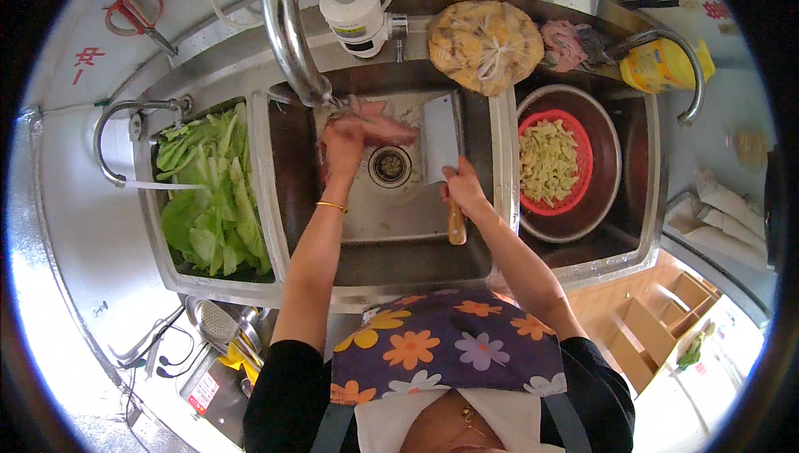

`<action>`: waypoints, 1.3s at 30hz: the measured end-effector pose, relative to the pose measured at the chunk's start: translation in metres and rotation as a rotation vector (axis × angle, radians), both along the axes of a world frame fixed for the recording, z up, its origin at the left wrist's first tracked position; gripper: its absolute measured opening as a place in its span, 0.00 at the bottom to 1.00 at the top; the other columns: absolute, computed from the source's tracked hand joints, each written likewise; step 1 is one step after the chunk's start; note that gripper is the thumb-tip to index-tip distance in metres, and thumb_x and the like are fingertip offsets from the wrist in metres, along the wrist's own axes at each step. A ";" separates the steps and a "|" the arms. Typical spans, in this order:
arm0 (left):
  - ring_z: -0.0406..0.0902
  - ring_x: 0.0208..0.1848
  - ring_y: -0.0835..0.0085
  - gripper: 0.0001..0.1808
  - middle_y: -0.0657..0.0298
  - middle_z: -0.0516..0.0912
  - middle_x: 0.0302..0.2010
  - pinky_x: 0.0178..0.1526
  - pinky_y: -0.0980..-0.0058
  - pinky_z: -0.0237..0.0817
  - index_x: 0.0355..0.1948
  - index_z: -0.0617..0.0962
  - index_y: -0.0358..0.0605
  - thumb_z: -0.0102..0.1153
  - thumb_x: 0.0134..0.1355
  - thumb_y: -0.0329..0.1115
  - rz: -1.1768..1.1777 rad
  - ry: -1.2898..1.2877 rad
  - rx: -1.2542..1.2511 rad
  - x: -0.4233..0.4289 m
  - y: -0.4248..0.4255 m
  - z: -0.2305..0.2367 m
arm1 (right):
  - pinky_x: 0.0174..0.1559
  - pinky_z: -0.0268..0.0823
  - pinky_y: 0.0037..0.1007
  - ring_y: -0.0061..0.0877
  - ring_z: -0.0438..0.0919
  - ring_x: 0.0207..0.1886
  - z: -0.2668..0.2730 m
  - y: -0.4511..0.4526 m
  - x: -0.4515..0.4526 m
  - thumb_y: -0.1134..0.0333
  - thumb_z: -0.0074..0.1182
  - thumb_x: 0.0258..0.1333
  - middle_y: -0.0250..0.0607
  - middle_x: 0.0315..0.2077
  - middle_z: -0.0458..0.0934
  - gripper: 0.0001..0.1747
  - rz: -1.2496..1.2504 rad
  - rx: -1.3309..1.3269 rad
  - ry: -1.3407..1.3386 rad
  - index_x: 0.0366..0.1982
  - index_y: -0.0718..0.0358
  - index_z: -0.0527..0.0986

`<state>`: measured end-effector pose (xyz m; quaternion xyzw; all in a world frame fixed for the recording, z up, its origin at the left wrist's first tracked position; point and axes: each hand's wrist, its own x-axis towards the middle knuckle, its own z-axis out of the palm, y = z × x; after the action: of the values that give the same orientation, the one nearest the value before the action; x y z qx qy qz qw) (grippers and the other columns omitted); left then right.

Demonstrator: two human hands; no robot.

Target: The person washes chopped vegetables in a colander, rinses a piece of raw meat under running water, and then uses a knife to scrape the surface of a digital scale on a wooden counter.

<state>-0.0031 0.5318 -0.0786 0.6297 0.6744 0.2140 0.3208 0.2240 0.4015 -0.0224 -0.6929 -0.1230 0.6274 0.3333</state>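
Observation:
In the middle basin of a stainless steel sink [387, 265], my left hand [344, 144] grips a piece of raw pink meat [387, 128] beneath a chrome faucet [284, 22]. My fingers are partly hidden by the meat and the blur. My right hand [465, 189] holds a cleaver [442, 137] by its wooden handle [457, 225]. The broad blade stands to the right of the meat, apart from it. Between them lies the round drain strainer [390, 167], with bits of debris around it.
Water from a side tap [103, 141] runs onto leafy greens [212, 203] in the left basin. A metal bowl [602, 203] with a red basket [585, 141] of cut pale-green vegetables stands at right. Behind sit a tied plastic bag [484, 47] and a yellow bottle [665, 66]. Scissors [140, 19] hang left.

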 end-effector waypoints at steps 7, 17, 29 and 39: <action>0.75 0.47 0.54 0.20 0.54 0.74 0.49 0.53 0.59 0.64 0.42 0.78 0.46 0.62 0.48 0.41 -0.718 0.593 0.433 0.034 0.034 -0.014 | 0.16 0.59 0.28 0.23 0.67 0.14 -0.004 -0.004 -0.004 0.73 0.44 0.60 0.36 0.25 0.69 0.09 -0.075 0.076 0.130 0.42 0.61 0.64; 0.73 0.53 0.50 0.19 0.49 0.78 0.48 0.51 0.55 0.67 0.42 0.80 0.40 0.55 0.54 0.41 -0.526 0.492 -0.362 0.042 0.079 -0.052 | 0.15 0.57 0.30 0.24 0.65 0.13 0.005 -0.012 0.000 0.74 0.43 0.59 0.39 0.28 0.69 0.07 -0.182 0.131 0.171 0.40 0.63 0.62; 0.76 0.46 0.53 0.17 0.51 0.77 0.46 0.41 0.53 0.70 0.44 0.76 0.46 0.56 0.52 0.37 -0.608 0.772 0.006 0.021 -0.011 -0.003 | 0.16 0.59 0.29 0.23 0.67 0.14 0.002 -0.008 -0.003 0.73 0.42 0.59 0.36 0.21 0.68 0.08 0.027 0.092 0.018 0.41 0.63 0.63; 0.77 0.41 0.51 0.17 0.54 0.77 0.37 0.38 0.55 0.69 0.40 0.71 0.47 0.59 0.50 0.35 -0.335 0.458 0.034 0.002 -0.035 0.044 | 0.34 0.67 0.49 0.57 0.75 0.31 0.025 -0.002 -0.023 0.73 0.44 0.53 0.63 0.28 0.75 0.18 0.668 0.331 -0.550 0.47 0.67 0.61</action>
<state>-0.0013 0.4967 -0.0351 0.7697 0.6120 0.0215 0.1802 0.2012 0.3995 0.0025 -0.6934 -0.5221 0.4650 0.1741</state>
